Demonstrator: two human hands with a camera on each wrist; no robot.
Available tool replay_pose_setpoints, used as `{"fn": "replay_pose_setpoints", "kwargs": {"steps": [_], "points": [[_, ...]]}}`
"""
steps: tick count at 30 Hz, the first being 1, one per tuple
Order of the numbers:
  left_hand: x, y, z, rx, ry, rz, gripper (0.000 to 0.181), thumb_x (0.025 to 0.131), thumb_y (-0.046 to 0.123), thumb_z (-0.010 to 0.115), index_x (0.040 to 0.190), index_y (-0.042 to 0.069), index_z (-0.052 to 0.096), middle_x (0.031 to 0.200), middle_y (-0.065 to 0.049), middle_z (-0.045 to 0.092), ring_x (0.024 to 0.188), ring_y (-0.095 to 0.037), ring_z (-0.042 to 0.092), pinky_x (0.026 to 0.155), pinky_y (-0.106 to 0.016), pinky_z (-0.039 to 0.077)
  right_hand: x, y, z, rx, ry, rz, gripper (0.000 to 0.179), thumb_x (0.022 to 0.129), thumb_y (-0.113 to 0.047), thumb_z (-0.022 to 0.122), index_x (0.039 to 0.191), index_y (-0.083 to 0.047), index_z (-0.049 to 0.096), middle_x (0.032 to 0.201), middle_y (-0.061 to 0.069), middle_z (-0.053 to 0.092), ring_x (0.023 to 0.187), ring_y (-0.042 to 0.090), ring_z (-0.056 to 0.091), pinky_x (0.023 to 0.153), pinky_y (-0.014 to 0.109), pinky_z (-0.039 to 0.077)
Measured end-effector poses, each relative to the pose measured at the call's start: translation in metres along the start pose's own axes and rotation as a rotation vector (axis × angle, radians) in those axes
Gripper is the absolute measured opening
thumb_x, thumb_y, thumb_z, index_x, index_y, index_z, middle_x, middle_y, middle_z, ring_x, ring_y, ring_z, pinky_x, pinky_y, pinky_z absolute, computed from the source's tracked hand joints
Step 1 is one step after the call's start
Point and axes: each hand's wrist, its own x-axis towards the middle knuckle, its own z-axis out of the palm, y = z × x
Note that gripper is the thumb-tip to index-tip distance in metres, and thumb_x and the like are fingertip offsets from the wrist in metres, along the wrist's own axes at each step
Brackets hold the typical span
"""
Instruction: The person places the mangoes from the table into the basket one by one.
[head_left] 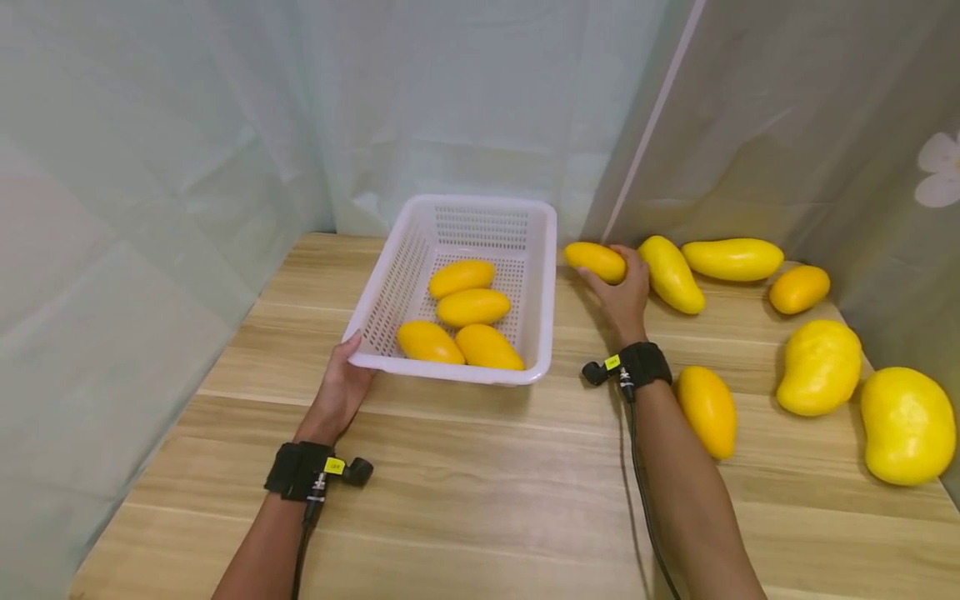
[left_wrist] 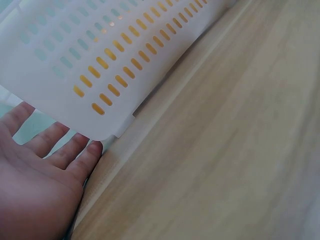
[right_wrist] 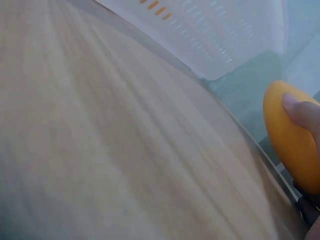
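Observation:
A white perforated plastic basket (head_left: 545,308) stands on the wooden table, holding several orange-yellow mangoes (head_left: 472,307). At its near left corner my left hand (head_left: 344,390) holds the rim, the thumb on top. In the left wrist view the fingers (left_wrist: 52,137) reach against the basket's outer wall (left_wrist: 60,100). To the right of the basket, my right hand (head_left: 624,292) grips another orange-yellow mango (head_left: 595,262) between thumb and fingers. The right wrist view has the thumb (right_wrist: 302,112) pressed on that mango (right_wrist: 282,135); most of the hand is out of frame there.
Right of my right hand lie a curved yellow mango (head_left: 671,275), a long one (head_left: 733,259) and a small orange one (head_left: 799,289). An orange mango (head_left: 707,412) sits beside my right forearm. Two big yellow mangoes (head_left: 820,367) are farther right. Curtains (head_left: 480,100) hang behind the table.

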Motion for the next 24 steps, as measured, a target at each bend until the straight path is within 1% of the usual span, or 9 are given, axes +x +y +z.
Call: {"fn": "replay_pose_setpoints", "kwargs": {"steps": [4,12,20,24], "points": [[0.001,0.000,0.001,-0.010,0.000,-0.001,0.063,0.105,0.051,0.034,0.163,0.033,0.016,0.169,0.004,0.011,0.152,-0.025,0.016,0.123,-0.050,0.007,-0.001,0.000,-0.003,0.027,0.003,0.019,0.063,0.079,-0.028,0.089,0.131,-0.005,0.061,0.131,0.013,0.057,0.122,0.026,0.045,0.107,0.036,0.031],[0.000,0.000,-0.001,-0.019,-0.006,-0.004,0.064,0.105,0.051,0.034,0.163,0.033,0.015,0.170,0.004,0.010,0.152,-0.024,0.015,0.123,-0.046,0.008,-0.004,-0.003,-0.010,0.014,-0.018,0.065,0.066,0.079,-0.026,0.089,0.133,-0.005,0.059,0.134,0.016,0.053,0.123,0.028,0.043,0.107,0.038,0.031],[0.000,0.000,0.000,-0.008,-0.001,-0.003,0.061,0.105,0.051,0.034,0.162,0.036,0.017,0.169,0.005,0.011,0.152,-0.023,0.016,0.123,-0.042,0.012,-0.003,-0.010,-0.017,-0.024,-0.031,0.042,0.068,0.079,-0.027,0.088,0.135,-0.003,0.057,0.132,0.017,0.054,0.118,0.030,0.043,0.104,0.038,0.031],[0.001,0.001,0.001,-0.009,0.002,-0.006,0.061,0.105,0.052,0.034,0.162,0.037,0.017,0.169,0.006,0.011,0.152,-0.023,0.017,0.123,-0.044,0.012,-0.002,-0.012,-0.021,-0.019,-0.028,0.037,0.067,0.080,-0.027,0.088,0.135,-0.003,0.057,0.131,0.017,0.054,0.118,0.029,0.043,0.104,0.038,0.031]]}}
